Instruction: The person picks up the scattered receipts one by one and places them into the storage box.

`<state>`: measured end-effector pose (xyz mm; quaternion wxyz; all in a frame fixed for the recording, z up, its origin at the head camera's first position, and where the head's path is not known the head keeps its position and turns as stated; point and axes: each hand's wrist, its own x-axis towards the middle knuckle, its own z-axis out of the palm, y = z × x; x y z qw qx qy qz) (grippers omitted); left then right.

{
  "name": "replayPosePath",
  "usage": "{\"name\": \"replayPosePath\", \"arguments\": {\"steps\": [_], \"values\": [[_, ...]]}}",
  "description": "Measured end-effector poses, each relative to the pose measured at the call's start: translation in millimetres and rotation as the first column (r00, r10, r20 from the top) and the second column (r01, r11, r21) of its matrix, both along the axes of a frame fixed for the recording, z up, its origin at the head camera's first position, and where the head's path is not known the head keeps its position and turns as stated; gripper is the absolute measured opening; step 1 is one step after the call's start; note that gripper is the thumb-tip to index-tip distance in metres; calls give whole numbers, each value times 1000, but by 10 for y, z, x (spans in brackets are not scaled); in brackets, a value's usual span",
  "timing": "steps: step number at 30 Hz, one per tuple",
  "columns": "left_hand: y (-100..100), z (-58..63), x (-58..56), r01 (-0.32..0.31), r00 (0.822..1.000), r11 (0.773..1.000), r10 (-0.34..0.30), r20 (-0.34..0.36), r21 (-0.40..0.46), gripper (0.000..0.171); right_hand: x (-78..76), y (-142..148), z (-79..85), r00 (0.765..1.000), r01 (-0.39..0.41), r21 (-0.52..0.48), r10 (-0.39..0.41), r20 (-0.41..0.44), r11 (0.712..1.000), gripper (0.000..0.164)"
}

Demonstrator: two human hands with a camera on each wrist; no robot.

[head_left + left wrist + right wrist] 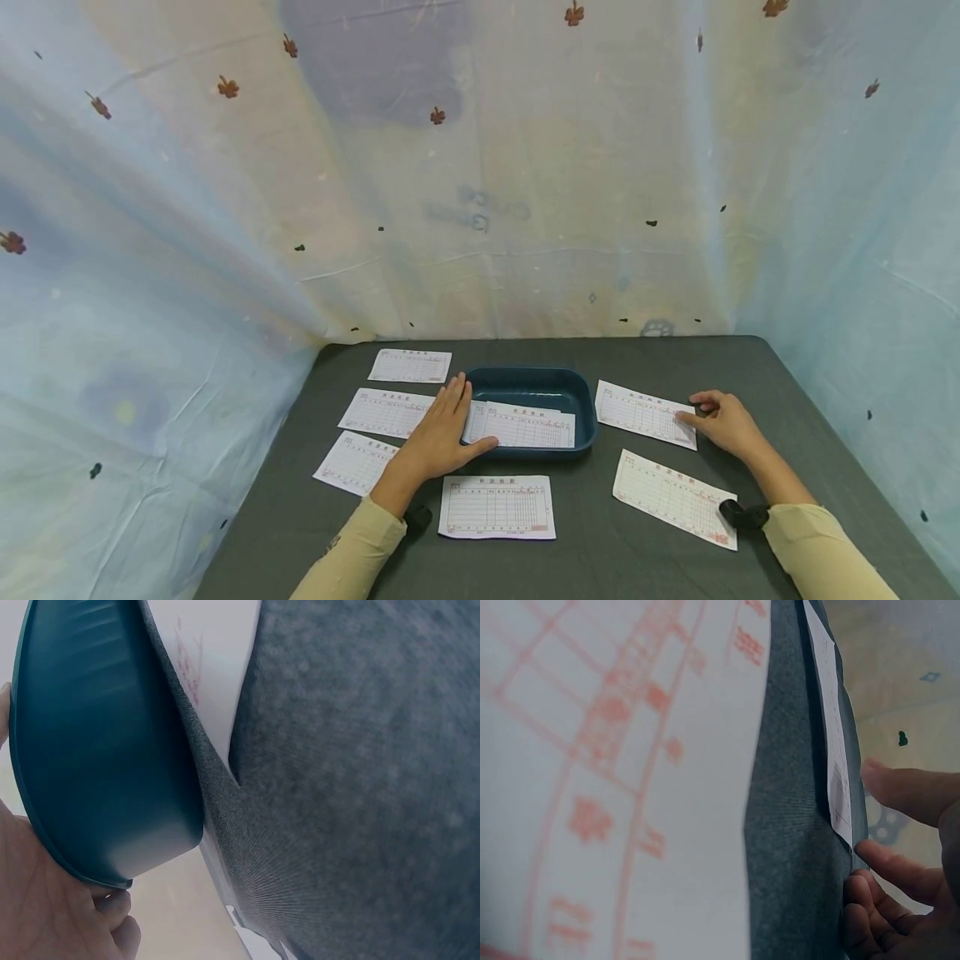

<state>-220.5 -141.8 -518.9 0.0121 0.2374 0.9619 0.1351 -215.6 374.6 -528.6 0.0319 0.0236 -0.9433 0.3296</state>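
A dark teal plastic tray sits mid-table, with a few printed form slips inside. My left hand rests along its left rim, fingers extended and thumb over the near edge. In the left wrist view, the fingers lie against the tray wall. My right hand is at the right end of another slip on the table, its thumb over the slip's corner. In the right wrist view, a gap shows between thumb and index finger beside that slip.
Three slips lie left of the tray: a far one, a middle one and a near one. A stack of forms lies in front. Another slip is under the right wrist. Patterned curtains surround the grey table.
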Motion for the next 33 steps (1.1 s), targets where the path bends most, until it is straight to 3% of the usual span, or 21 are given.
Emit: {"name": "replayPosePath", "arguments": {"steps": [17,33], "values": [[-5,8,8,3,1000,1000,-3,4,-4,119,-5,-34,-76,999,-12,6,12,31,1000,53],[2,9,20,-1,1000,1000,1,-11,-16,119,34,-89,-45,1000,-24,26,24,13,999,43]]}}
